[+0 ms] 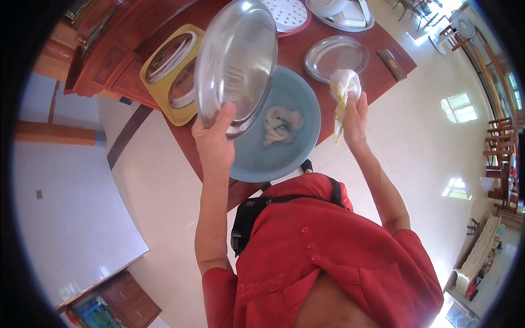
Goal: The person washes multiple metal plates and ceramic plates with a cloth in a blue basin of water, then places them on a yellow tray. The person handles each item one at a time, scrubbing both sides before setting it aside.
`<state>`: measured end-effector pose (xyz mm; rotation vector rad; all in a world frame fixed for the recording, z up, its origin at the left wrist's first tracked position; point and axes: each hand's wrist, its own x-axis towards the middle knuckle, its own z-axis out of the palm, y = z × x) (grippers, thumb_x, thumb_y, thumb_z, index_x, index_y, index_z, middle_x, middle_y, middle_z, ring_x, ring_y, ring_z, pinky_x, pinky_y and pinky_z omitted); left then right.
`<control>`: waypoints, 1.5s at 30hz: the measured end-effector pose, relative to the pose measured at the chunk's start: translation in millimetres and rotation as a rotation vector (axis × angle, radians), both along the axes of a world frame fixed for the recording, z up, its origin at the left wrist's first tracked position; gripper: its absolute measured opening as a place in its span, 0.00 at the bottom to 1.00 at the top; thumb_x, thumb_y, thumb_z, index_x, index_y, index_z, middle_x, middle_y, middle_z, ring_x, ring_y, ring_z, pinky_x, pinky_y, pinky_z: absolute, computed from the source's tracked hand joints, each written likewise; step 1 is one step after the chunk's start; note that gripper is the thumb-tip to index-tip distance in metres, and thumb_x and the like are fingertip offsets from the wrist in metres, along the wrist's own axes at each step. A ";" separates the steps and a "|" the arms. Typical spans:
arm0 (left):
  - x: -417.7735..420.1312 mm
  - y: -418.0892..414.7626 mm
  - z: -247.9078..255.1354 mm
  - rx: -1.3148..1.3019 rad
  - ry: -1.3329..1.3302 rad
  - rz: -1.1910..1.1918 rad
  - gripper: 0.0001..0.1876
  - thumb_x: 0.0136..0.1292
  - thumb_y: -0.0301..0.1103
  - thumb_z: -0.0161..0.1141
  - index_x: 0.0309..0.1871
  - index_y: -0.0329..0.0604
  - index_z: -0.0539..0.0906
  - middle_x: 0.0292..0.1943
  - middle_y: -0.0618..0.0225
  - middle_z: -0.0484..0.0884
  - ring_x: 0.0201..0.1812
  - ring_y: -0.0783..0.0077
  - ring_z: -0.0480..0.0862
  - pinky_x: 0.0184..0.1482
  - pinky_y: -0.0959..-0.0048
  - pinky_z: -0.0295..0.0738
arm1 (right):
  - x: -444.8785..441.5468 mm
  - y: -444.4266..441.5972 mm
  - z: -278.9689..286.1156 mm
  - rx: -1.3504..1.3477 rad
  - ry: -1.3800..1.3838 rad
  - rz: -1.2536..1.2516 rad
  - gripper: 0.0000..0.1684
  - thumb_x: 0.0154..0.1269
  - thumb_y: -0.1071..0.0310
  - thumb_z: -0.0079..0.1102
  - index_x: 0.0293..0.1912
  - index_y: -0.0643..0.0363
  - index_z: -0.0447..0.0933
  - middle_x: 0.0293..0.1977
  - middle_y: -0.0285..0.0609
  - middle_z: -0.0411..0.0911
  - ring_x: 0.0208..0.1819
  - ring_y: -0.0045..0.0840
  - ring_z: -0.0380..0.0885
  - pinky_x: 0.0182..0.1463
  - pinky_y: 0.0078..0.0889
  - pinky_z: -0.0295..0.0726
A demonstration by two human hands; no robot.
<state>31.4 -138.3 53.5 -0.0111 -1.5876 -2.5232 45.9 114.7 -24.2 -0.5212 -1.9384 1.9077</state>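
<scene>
My left hand (219, 137) grips the rim of a large oval stainless-steel tray (238, 61), tilted up over the left part of a blue-grey plastic basin (313, 135). Inside the basin lies a crumpled pale cloth (282, 124), which looks to be in water. My right hand (356, 117) holds a bunched white and yellowish cloth (345, 84) to the right of the basin. Just beyond that cloth a smaller oval metal tray (336, 57) rests flat on the red-brown wooden table (287, 48).
A yellow tray (180, 110) with two oval lidded-looking dishes is at the table's left. At the back are a perforated white strainer (287, 14) and a bowl of white dishes (346, 25). A dark flat block (391, 64) lies near the right edge. A fan (462, 24) stands farther off.
</scene>
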 end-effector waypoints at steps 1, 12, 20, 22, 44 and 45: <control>-2.1 -0.7 -1.8 -0.274 -0.151 -0.008 0.12 0.60 0.28 0.61 0.46 0.34 0.80 0.38 0.68 0.81 0.37 0.79 0.78 0.42 0.77 0.74 | -4.8 11.1 -10.6 0.011 -0.051 -0.026 0.14 0.70 0.57 0.41 0.40 0.58 0.64 0.27 0.39 0.71 0.21 0.16 0.70 0.22 0.19 0.70; -37.2 66.7 -20.1 -1.389 1.014 -0.199 0.23 0.48 0.22 0.57 0.52 0.44 0.78 0.50 0.62 0.78 0.50 0.58 0.78 0.49 0.65 0.73 | -29.4 52.7 -18.3 0.032 0.089 0.158 0.30 0.71 0.45 0.35 0.48 0.65 0.69 0.33 0.43 0.76 0.35 0.24 0.76 0.44 0.28 0.76; -63.7 120.0 -56.6 -1.517 1.088 -0.373 0.22 0.50 0.26 0.55 0.53 0.44 0.74 0.50 0.61 0.74 0.53 0.55 0.73 0.53 0.55 0.66 | -27.6 69.7 17.3 -0.274 -0.100 0.219 0.18 0.65 0.61 0.53 0.44 0.64 0.60 0.28 0.45 0.74 0.23 0.24 0.76 0.28 0.25 0.79; -73.4 135.1 -64.8 -1.508 1.098 -0.323 0.21 0.51 0.27 0.56 0.52 0.44 0.74 0.49 0.62 0.74 0.53 0.55 0.72 0.53 0.50 0.64 | -37.8 82.4 8.9 -0.293 -0.095 0.185 0.16 0.64 0.64 0.52 0.43 0.64 0.60 0.28 0.46 0.74 0.23 0.25 0.77 0.27 0.26 0.79; -88.1 -39.7 -64.4 -0.849 0.095 0.206 0.12 0.65 0.29 0.52 0.47 0.34 0.79 0.44 0.58 0.81 0.45 0.66 0.81 0.49 0.71 0.73 | -118.5 162.2 -93.0 -0.037 -0.280 -0.003 0.16 0.62 0.65 0.55 0.44 0.66 0.65 0.28 0.42 0.74 0.20 0.21 0.76 0.23 0.25 0.80; -88.6 -51.1 -66.1 -0.864 0.067 0.233 0.12 0.65 0.29 0.52 0.47 0.34 0.79 0.43 0.59 0.82 0.45 0.67 0.81 0.48 0.72 0.73 | -118.2 163.1 -98.1 -0.041 -0.268 -0.004 0.16 0.62 0.65 0.55 0.44 0.66 0.66 0.28 0.42 0.74 0.20 0.21 0.76 0.23 0.25 0.81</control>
